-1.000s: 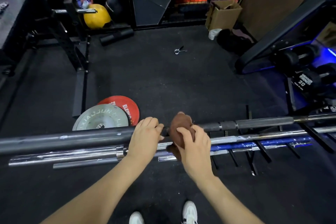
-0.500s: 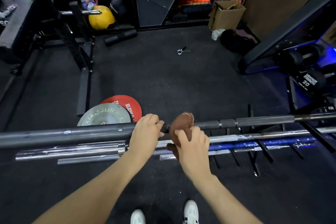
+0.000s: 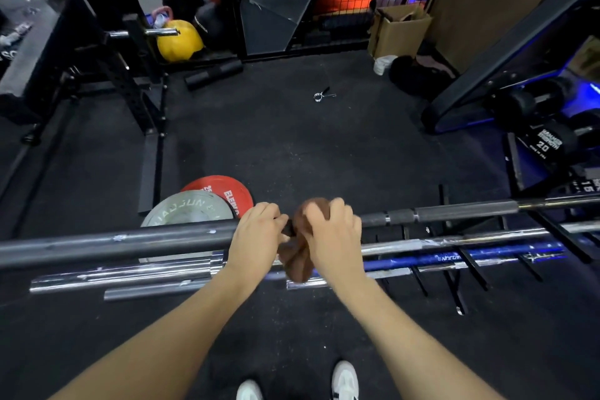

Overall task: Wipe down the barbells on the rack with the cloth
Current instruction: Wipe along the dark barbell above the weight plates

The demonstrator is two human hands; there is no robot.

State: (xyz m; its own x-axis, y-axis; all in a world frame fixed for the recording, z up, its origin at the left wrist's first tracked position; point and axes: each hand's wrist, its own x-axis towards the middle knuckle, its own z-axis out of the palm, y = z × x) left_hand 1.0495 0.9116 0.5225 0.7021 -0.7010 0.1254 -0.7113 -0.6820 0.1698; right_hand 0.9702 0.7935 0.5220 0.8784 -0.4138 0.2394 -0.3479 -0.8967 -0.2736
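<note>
A dark grey barbell (image 3: 130,242) runs across the view at waist height. My left hand (image 3: 256,239) grips its shaft near the middle. Just to the right, my right hand (image 3: 334,237) holds a brown cloth (image 3: 297,256) wrapped over the same bar, with the cloth's loose end hanging below. Under it lie a chrome barbell (image 3: 470,239), a blue barbell (image 3: 454,258) and another chrome bar (image 3: 123,276) on the low black rack (image 3: 454,282).
A grey plate (image 3: 185,209) and a red plate (image 3: 224,193) lie on the black floor beyond the bars. A spring collar (image 3: 323,95) lies farther out. A squat rack (image 3: 136,81) stands left, dumbbells (image 3: 545,140) and a bench right, a cardboard box (image 3: 397,31) at the back.
My right hand has rolled forward over the top of the bar with the cloth, so more cloth now hangs below. My left hand keeps its grip in the same place.
</note>
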